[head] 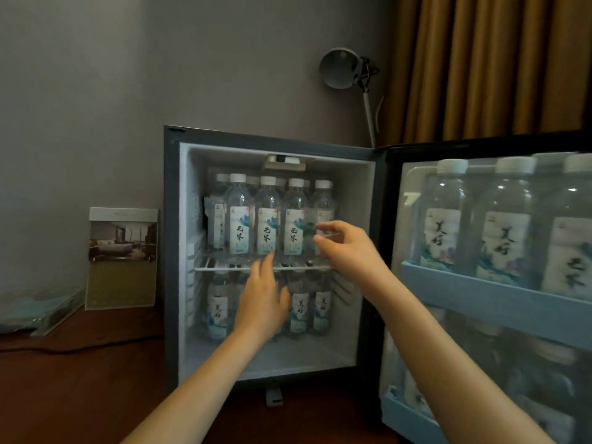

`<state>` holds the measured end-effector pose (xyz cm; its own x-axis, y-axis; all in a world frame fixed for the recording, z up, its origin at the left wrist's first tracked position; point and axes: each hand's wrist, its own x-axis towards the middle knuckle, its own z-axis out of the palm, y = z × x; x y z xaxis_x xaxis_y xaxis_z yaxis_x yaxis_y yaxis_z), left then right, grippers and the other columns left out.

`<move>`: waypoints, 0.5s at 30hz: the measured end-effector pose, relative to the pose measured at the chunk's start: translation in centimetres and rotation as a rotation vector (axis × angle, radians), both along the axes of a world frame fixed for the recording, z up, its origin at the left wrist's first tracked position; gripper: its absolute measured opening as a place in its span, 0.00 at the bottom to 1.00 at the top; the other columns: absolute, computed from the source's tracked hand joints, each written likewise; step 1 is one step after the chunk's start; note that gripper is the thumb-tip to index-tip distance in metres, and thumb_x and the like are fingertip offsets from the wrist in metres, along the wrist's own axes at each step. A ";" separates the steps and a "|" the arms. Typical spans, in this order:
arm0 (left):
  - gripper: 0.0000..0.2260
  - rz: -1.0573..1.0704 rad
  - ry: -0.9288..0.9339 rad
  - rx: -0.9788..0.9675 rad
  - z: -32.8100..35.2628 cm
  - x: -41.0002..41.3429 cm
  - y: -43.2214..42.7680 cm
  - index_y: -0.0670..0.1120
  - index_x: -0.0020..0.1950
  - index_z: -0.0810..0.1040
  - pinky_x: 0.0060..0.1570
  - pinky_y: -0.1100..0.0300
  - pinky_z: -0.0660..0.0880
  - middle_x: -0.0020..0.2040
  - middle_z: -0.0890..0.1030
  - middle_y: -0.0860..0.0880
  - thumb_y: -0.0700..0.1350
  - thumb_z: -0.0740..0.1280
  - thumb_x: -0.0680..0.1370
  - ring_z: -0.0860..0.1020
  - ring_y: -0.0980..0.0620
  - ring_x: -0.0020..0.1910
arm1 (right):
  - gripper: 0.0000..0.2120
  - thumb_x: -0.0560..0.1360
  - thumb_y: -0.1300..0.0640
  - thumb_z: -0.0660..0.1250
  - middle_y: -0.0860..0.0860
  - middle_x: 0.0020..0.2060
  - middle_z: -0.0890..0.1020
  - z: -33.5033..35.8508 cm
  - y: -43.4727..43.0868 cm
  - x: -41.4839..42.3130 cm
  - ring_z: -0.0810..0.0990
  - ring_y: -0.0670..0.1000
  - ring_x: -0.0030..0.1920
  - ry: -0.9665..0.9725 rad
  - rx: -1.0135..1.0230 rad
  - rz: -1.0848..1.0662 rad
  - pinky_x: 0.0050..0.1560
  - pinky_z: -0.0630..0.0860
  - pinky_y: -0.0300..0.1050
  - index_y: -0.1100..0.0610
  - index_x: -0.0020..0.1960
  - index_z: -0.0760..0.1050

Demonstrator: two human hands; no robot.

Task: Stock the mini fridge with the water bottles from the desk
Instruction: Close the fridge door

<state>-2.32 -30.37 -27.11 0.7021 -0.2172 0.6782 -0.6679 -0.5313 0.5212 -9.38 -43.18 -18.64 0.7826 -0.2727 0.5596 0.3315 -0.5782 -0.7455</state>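
The mini fridge [365,219] stands open on the wooden desk [80,395]. Several clear water bottles [267,216] with white caps fill its upper wire shelf [224,269], and more bottles [217,309] stand on the floor below. My right hand [344,246] reaches to the rightmost upper bottle [323,200], thumb and fingers spread round its label, touching or nearly touching it. My left hand [261,301] is held in front of the lower bottles with straight fingers pointing up at the shelf edge, holding nothing.
The open fridge door [499,302] at the right carries more bottles [445,216] in its racks. A framed card [123,257] stands left of the fridge, beside plastic sleeves [38,310]. A lamp [344,68] and curtains [480,65] are behind.
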 end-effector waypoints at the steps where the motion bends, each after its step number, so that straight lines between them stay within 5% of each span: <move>1: 0.30 -0.055 -0.014 -0.017 -0.3 -1.4 -0.8 0.47 0.76 0.51 0.60 0.57 0.68 0.73 0.58 0.47 0.44 0.63 0.78 0.66 0.47 0.69 | 0.12 0.75 0.54 0.65 0.49 0.46 0.82 -0.3 -0.6 -1.6 0.80 0.46 0.44 -0.016 -0.007 -0.024 0.46 0.77 0.43 0.51 0.59 0.76; 8: 0.28 -0.363 -0.160 -0.134 -1.5 -11.5 -6.1 0.48 0.74 0.58 0.58 0.65 0.67 0.68 0.65 0.50 0.43 0.65 0.77 0.69 0.56 0.63 | 0.09 0.76 0.60 0.64 0.44 0.41 0.80 -2.8 -5.6 -15.2 0.77 0.36 0.40 -0.449 -0.170 -0.413 0.43 0.74 0.30 0.56 0.55 0.78; 12: 0.27 -0.459 -0.131 -0.173 -1.8 -15.7 -8.7 0.50 0.73 0.58 0.46 0.81 0.66 0.62 0.63 0.58 0.43 0.65 0.77 0.68 0.65 0.55 | 0.11 0.75 0.63 0.61 0.57 0.48 0.80 -3.3 -10.1 -23.0 0.77 0.53 0.50 -0.828 -0.296 -0.860 0.52 0.70 0.40 0.63 0.55 0.77; 15: 0.27 -0.471 -0.136 -0.157 -2.0 -18.1 -10.2 0.49 0.73 0.59 0.46 0.77 0.67 0.60 0.63 0.57 0.42 0.65 0.77 0.69 0.62 0.55 | 0.16 0.76 0.58 0.59 0.59 0.59 0.75 -3.4 -14.6 -26.3 0.69 0.55 0.60 -0.796 -0.129 -1.002 0.58 0.61 0.35 0.61 0.63 0.71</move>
<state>-20.44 -40.54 -29.15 0.4556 -0.3765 0.8066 -0.8833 -0.0785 0.4622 -35.70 -57.81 -22.02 -0.2917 -0.4542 0.8418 0.0385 -0.8850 -0.4641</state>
